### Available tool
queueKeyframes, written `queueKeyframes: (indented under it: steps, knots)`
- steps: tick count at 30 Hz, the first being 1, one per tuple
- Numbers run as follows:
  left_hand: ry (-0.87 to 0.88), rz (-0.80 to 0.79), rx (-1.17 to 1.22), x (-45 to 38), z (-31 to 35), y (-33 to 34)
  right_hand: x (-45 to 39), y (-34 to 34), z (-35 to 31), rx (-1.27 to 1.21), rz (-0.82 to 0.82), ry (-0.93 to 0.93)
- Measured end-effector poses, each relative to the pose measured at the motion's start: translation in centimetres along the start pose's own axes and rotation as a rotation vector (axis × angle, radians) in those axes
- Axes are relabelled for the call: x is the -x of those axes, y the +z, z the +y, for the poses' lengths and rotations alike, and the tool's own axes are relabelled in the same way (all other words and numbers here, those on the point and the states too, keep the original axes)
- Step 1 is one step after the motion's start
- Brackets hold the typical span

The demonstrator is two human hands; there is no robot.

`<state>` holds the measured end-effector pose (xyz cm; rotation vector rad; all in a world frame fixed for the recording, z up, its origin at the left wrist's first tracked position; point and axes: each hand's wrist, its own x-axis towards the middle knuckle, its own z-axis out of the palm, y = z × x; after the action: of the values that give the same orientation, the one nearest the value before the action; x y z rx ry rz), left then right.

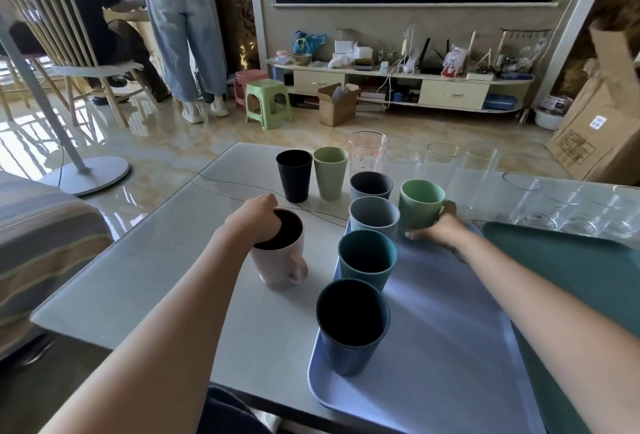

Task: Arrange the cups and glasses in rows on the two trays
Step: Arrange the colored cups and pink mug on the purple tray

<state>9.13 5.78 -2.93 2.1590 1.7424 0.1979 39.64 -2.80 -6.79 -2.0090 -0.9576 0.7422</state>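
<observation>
A lavender-blue tray (450,347) lies at the table's near right, with a green tray (571,277) to its right. Several ribbed cups stand in a column along the blue tray's left edge: dark blue (349,329), teal (365,260), grey-blue (374,220), dark grey (371,186). My right hand (440,231) grips a green mug (420,206) at the blue tray's far end, beside that column. My left hand (258,217) grips the rim of a pink mug (280,257) standing on the table left of the tray.
A black cup (294,175), a pale green cup (330,172) and a printed tall glass (367,153) stand behind the tray. Several clear glasses (571,212) line the table's far right. A sofa arm lies left. People, a chair and stools occupy the room beyond.
</observation>
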Motion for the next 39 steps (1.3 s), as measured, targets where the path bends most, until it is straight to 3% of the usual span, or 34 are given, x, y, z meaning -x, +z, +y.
queueKeyframes:
  steps: [5,11,15,21,28,33,36,39]
  knots:
    - [0.006,0.009,0.006,0.2,-1.1,0.1,1.8,-1.2,-1.8,0.220,0.085,-0.016]
    - [0.022,0.127,0.121,0.3,-1.7,0.0,3.5,-1.1,-6.5,0.526,0.211,-0.430]
    - [0.067,0.319,0.208,-0.6,-1.2,-1.0,2.5,1.2,-10.9,0.675,0.147,-0.622]
    - [0.229,0.328,0.045,-6.4,1.8,-2.8,-3.6,7.0,-15.6,0.913,-0.164,-0.538]
    - [0.247,0.153,-0.186,-13.6,2.4,-1.0,-8.3,11.8,-16.1,1.110,-0.160,-0.532]
    - [0.279,0.166,-0.161,-14.9,1.0,0.3,-8.9,12.5,-14.9,1.009,-0.051,-0.604]
    - [0.295,0.287,-0.071,-13.8,0.4,0.1,-7.7,11.9,-15.2,1.012,0.068,-0.669]
    - [0.350,0.421,0.030,-11.7,0.5,-1.2,-5.4,10.2,-15.8,0.861,0.122,-0.727]
